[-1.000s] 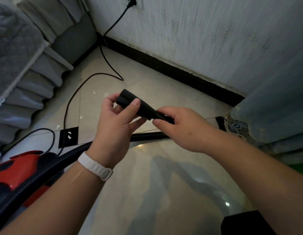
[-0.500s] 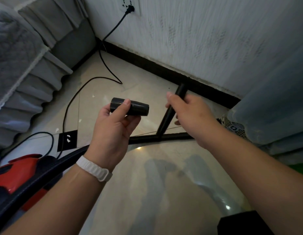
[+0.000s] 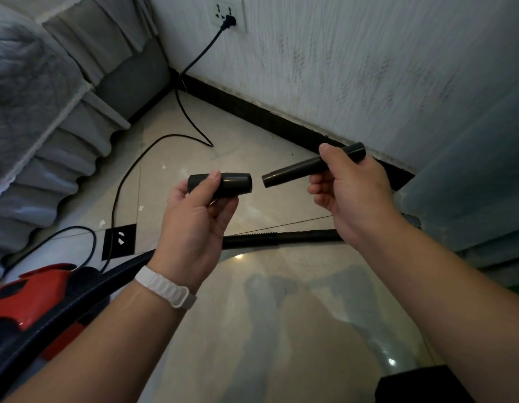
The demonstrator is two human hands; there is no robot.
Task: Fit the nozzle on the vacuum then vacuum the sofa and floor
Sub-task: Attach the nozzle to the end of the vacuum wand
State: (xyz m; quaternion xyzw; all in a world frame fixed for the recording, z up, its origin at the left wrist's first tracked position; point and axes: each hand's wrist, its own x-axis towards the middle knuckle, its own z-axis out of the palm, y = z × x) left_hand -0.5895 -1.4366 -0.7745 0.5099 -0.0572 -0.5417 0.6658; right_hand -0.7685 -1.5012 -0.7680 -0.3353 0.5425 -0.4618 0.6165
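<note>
My left hand (image 3: pixel 194 225) grips a short, thick black tube piece (image 3: pixel 232 185), held level with its open end facing right. My right hand (image 3: pixel 351 196) holds a longer, thinner black nozzle tube (image 3: pixel 296 171), tilted up to the right, its near end pointing at the short piece. A small gap separates the two ends. The red vacuum body (image 3: pixel 31 292) sits at the lower left. Its black ribbed hose (image 3: pixel 270 237) runs across the floor beneath my hands.
A grey sofa with a pleated skirt (image 3: pixel 40 135) fills the left side. The black power cord (image 3: pixel 153 158) loops over the tiled floor (image 3: pixel 252 315) up to a wall socket (image 3: pixel 227 13). A blue-grey fabric piece (image 3: pixel 470 184) stands at right, a dark object (image 3: pixel 421 385) at bottom right.
The two black pieces were together in both hands, then came apart. My right hand swung the thin tube from upright to nearly level, pointing at the short piece.
</note>
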